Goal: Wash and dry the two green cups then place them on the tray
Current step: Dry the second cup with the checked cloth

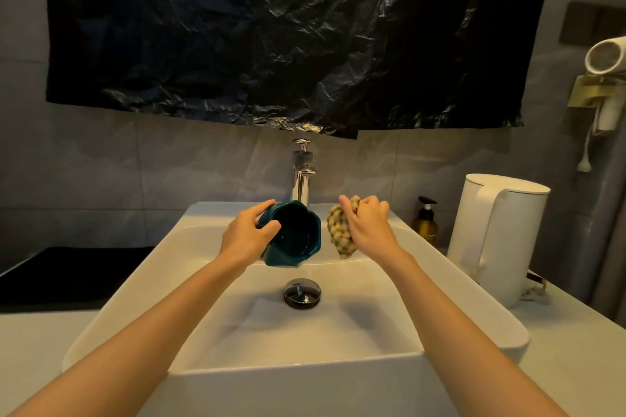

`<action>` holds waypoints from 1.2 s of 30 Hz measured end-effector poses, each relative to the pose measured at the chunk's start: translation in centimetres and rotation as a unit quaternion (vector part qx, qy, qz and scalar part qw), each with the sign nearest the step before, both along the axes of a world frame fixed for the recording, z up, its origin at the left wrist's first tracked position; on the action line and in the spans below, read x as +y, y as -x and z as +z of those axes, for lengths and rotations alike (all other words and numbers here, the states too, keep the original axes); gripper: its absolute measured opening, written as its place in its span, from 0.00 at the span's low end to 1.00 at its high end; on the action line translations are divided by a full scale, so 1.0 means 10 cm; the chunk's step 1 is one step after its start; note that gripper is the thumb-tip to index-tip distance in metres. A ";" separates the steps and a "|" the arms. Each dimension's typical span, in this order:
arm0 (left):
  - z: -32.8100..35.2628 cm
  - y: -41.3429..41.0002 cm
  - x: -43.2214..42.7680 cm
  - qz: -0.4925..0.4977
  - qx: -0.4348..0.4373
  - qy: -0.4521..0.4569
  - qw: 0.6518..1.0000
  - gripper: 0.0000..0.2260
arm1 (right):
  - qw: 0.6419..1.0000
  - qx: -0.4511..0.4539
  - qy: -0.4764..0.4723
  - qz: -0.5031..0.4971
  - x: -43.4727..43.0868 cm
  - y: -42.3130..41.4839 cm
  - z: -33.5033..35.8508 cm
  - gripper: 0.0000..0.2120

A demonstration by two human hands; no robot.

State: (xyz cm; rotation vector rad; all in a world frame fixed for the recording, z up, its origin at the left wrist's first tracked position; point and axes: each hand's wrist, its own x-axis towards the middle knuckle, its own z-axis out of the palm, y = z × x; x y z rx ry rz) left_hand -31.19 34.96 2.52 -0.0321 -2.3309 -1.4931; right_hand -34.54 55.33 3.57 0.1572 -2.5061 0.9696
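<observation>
l hand (244,238) grips green cup (294,236) over sink (440,284); r hand (370,224) holds cloth (339,233).

Counter (576,349): basin (305,382), kettle (498,237), pump bottle (425,223) (amber).

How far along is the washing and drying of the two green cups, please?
Nothing looks finished: no cup stands set aside. In hand: the left hand grips one green cup, tilted over the sink, while the right hand holds a checked cloth beside it. Left: finishing this cup, the second cup, which is not in view, and placing both on the tray.
</observation>
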 end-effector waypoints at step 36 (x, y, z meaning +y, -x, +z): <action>0.02 -0.01 0.05 -0.025 -0.034 -0.044 0.998 0.20 | 0.927 -0.163 0.269 0.204 -0.11 -0.25 0.23 0.32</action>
